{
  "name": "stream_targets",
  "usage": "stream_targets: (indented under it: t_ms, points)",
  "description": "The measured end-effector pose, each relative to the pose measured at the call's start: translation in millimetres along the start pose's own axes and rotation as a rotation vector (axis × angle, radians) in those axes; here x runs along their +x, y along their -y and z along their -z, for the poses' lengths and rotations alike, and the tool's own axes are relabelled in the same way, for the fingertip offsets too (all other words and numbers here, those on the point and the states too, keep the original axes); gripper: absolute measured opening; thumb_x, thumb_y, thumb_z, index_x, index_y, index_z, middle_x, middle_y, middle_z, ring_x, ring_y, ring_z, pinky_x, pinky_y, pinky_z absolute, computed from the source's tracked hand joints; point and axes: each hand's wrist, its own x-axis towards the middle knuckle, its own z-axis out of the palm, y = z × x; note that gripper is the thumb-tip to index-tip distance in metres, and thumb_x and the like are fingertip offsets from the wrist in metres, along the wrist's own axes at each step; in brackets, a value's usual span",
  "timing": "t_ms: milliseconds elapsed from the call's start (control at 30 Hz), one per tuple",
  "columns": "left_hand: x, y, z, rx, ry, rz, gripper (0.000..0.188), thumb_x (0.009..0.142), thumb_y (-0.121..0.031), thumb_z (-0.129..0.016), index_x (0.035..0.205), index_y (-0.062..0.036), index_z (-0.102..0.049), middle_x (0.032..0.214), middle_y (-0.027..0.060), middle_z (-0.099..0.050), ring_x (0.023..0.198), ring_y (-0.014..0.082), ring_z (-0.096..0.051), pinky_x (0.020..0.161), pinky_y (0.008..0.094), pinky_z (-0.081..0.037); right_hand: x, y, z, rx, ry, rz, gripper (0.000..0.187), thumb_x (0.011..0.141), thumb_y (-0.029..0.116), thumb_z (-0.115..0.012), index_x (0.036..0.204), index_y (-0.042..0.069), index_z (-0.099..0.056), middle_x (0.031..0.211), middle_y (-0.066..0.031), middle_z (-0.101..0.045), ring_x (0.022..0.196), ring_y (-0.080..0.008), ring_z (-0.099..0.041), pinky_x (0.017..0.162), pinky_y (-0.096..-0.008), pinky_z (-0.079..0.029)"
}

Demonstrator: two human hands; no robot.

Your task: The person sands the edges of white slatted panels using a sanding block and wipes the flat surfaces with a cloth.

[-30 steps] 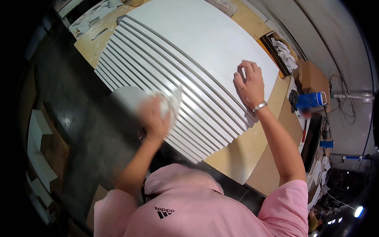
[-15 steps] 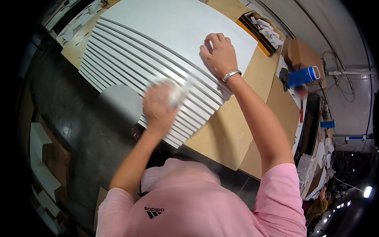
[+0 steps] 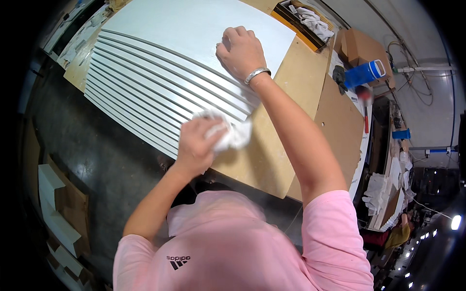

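A large white panel (image 3: 170,29) lies on the worktable, with several parallel grey grooves along its near part. My left hand (image 3: 195,145) is closed around a crumpled white cloth (image 3: 235,136), at the right end of the grooves by the panel's near corner. Part of the cloth hangs past the panel's end over the bare wood, and motion blurs it a little. Farther up, my right hand (image 3: 242,52) rests on the smooth part of the panel near its right edge. Its fingers are bent with the thumb apart, and nothing shows in it. A silver bracelet (image 3: 257,74) circles that wrist.
The plywood tabletop (image 3: 262,167) extends right of the panel, beside brown board (image 3: 340,123). An open box (image 3: 303,24) of white cloths sits at the far right. Near it are a cardboard box (image 3: 361,46), a blue jug (image 3: 364,73) and a red-handled tool (image 3: 366,119).
My left hand has swept the cloth rightward along the grooves to the panel's right end. My right hand stays on the panel. The whole view has shifted somewhat.
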Motion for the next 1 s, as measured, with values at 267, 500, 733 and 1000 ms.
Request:
stream_targets:
  t_ms: [267,500,733,1000]
  points:
    - [-147.3,90.2,78.2,0.367,-0.081,0.247,0.035,0.069,-0.001,-0.063,0.102,-0.0096,-0.073,0.103,0.0065,-0.071,0.100,0.0283,-0.061,0.091,0.0431,-0.041,-1.2,-4.6,-2.3,-0.001,-0.037,-0.002,0.029,0.088,0.030,-0.059,0.105,0.008,-0.067,0.111,-0.0110,-0.065,0.101,-0.0313,-0.058,0.093,-0.0419,-0.048]
    - [-56.0,-4.0,13.4,0.023,-0.057,0.088,0.040,0.076,-0.003,-0.061,0.113,-0.0163,-0.072,0.119,0.0052,-0.068,0.112,0.0258,-0.061,0.103,0.0502,-0.033,3.4,13.7,11.0,-0.134,0.059,0.000,0.030,0.087,0.029,-0.059,0.107,0.008,-0.066,0.111,-0.0114,-0.064,0.102,-0.0314,-0.058,0.093,-0.0418,-0.048]
    - [-58.1,145.3,73.2,0.392,-0.171,0.181,0.034,0.079,-0.003,-0.059,0.110,-0.0070,-0.071,0.109,0.0129,-0.072,0.104,0.0300,-0.067,0.090,0.0478,-0.049,-0.6,0.9,14.2,-0.140,0.057,-0.042,0.029,0.087,0.028,-0.061,0.106,0.008,-0.066,0.113,-0.0119,-0.065,0.103,-0.0327,-0.059,0.093,-0.0427,-0.049]
    - [-30.7,94.5,77.9,0.256,-0.211,0.214,0.053,0.070,-0.005,-0.067,0.123,-0.0062,-0.066,0.129,0.0141,-0.065,0.126,0.0325,-0.056,0.105,0.0486,-0.034,2.9,5.5,8.4,-0.079,0.079,-0.064,0.024,0.086,0.021,-0.064,0.106,0.007,-0.064,0.114,-0.0128,-0.064,0.105,-0.0347,-0.058,0.095,-0.0436,-0.048]
